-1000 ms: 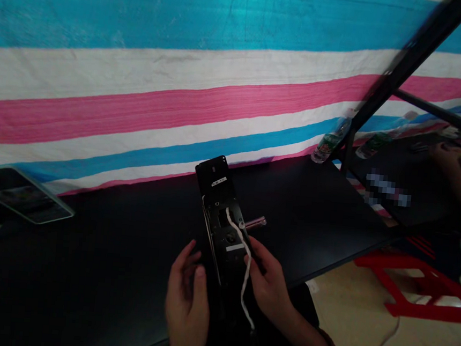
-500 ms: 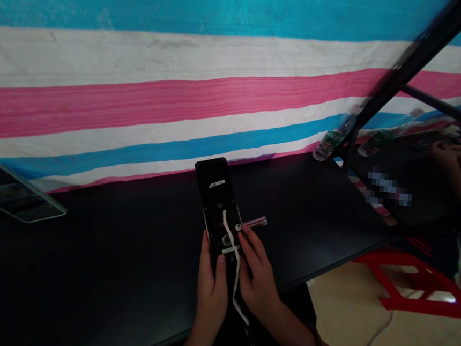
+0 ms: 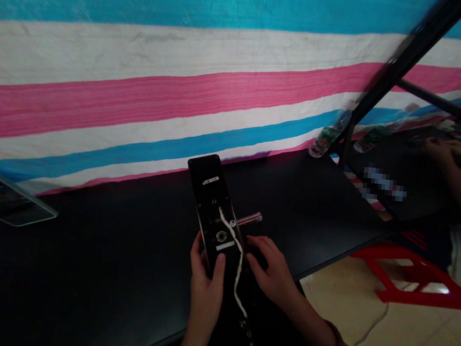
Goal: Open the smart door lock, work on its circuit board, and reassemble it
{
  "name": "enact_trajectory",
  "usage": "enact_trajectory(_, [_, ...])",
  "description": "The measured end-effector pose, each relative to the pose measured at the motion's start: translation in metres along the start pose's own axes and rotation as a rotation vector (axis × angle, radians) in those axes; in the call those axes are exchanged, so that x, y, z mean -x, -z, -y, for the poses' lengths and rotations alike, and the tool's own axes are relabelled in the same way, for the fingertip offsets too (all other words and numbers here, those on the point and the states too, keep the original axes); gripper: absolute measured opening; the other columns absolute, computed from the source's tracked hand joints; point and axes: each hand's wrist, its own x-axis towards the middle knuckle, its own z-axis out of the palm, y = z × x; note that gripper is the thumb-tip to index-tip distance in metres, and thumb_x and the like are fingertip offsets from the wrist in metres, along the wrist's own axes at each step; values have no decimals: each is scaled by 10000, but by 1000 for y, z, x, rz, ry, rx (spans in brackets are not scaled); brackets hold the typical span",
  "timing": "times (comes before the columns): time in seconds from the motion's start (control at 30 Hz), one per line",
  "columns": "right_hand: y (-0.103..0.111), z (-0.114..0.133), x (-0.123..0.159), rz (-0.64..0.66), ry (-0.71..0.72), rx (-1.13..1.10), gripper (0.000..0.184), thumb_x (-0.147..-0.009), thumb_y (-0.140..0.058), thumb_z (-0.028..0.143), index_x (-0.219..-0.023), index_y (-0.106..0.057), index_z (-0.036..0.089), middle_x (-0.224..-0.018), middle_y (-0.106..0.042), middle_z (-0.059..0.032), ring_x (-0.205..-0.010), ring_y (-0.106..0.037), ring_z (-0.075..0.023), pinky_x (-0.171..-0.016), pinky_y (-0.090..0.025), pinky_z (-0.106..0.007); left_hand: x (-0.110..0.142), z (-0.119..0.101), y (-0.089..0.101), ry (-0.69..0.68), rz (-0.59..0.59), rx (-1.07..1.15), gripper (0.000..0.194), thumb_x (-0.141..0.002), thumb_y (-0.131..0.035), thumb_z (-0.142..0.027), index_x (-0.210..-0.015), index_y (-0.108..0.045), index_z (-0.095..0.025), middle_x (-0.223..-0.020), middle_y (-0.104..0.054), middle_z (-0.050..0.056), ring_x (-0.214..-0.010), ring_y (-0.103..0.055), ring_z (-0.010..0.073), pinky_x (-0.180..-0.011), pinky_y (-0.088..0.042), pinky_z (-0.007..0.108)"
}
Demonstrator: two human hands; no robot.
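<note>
A long black door lock panel [image 3: 209,187] is tilted with its back face up, its lower part blending into the dark below. White labels, a round fitting and small holes show on it. From its right side a shiny pinkish lever handle [image 3: 250,219] sticks out. A white cable [image 3: 238,276] runs down the face and ends in small connectors. My left hand [image 3: 205,284] grips the lower left edge, thumb on the face. My right hand [image 3: 272,271] is beside the right edge, thumb and fingers apart; whether its fingertips touch the panel I cannot tell.
A phone or tablet [image 3: 8,202] leans at the left of the black table [image 3: 127,250]. Plastic bottles [image 3: 328,138] stand near a black frame post. Another person's hands [image 3: 438,148] are over the right-hand table, with a red stool [image 3: 383,272] below. A striped sheet [image 3: 141,90] hangs behind.
My right hand has come away from the round fitting near the lever handle and moved right and down. The left hand keeps its grip. The whole view has shifted slightly.
</note>
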Motion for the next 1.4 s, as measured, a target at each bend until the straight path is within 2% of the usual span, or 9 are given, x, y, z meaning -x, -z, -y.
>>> enact_trajectory(0.37, [7,-6,1,96,-34,246,390,-867,-556,107,-1234,-658,194,-1066,-660,-113,-976,-610,-277,-888,-548,-490,0,-1,-7,-62,-39,-125,715,-924,-610,-492,-1534,-322,-255,-1418,-585,142,-1251,-621,289,-1044,-501,441])
enact_trajectory(0.53, [15,-13,4,-51,-116,-31,355,-929,-558,220,-1275,-636,208,-1034,-700,-85,-927,-668,-228,-867,-556,-404,2,-3,-8,-76,-47,-103,697,-934,-600,-462,-1538,-316,-261,-1433,-578,141,-1260,-619,280,-1043,-505,432])
enact_trajectory(0.7, [34,-3,3,-152,-346,-540,295,-936,-620,409,-1124,-681,190,-845,-696,-36,-568,-575,-123,-529,-483,-248,2,-2,-2,-100,0,-68,836,-883,-665,-435,-1573,-230,-255,-1368,-618,154,-1182,-666,274,-996,-535,436])
enact_trajectory(0.83, [58,9,-5,-212,-458,-813,284,-898,-663,411,-1066,-717,190,-938,-733,-90,-681,-670,-167,-580,-531,-276,7,-1,-5,-79,-10,-85,845,-863,-682,-445,-1561,-251,-244,-1292,-661,150,-1123,-692,283,-952,-554,441])
enact_trajectory(0.97, [85,15,-11,-253,-295,-748,355,-858,-681,321,-1202,-693,232,-1035,-742,-106,-866,-723,-222,-704,-588,-343,9,0,-4,-103,-5,-69,792,-893,-644,-463,-1549,-267,-232,-1250,-672,143,-1102,-692,269,-933,-556,432])
enact_trajectory(1.07, [101,17,-13,-396,-166,-481,454,-771,-810,276,-1208,-689,245,-968,-736,-65,-837,-711,-204,-713,-588,-340,-5,-4,20,-215,-100,-104,668,-929,-583,-460,-1506,-349,-219,-1209,-664,129,-1039,-685,232,-926,-548,406])
enact_trajectory(1.2, [112,22,-16,-658,-115,-267,330,-758,-848,325,-1039,-742,187,-783,-680,-15,-629,-631,-139,-588,-532,-286,-43,-10,85,-375,-357,-488,414,-912,-556,-432,-1230,-634,-179,-1126,-655,126,-981,-639,255,-918,-522,434])
enact_trajectory(1.3, [113,28,-21,-776,-13,-285,244,-835,-784,346,-996,-741,168,-674,-610,16,-547,-542,-107,-513,-435,-256,-67,-11,125,-396,-215,-796,355,-883,-555,-408,-1114,-716,-192,-1097,-677,123,-1010,-606,301,-944,-497,492])
enact_trajectory(1.4, [109,35,-27,-843,69,-389,202,-882,-735,346,-969,-738,165,-610,-535,45,-505,-466,-92,-506,-397,-260,-79,-8,137,-455,-74,-923,344,-882,-565,-439,-1083,-753,-232,-1086,-684,107,-1023,-586,307,-963,-480,499])
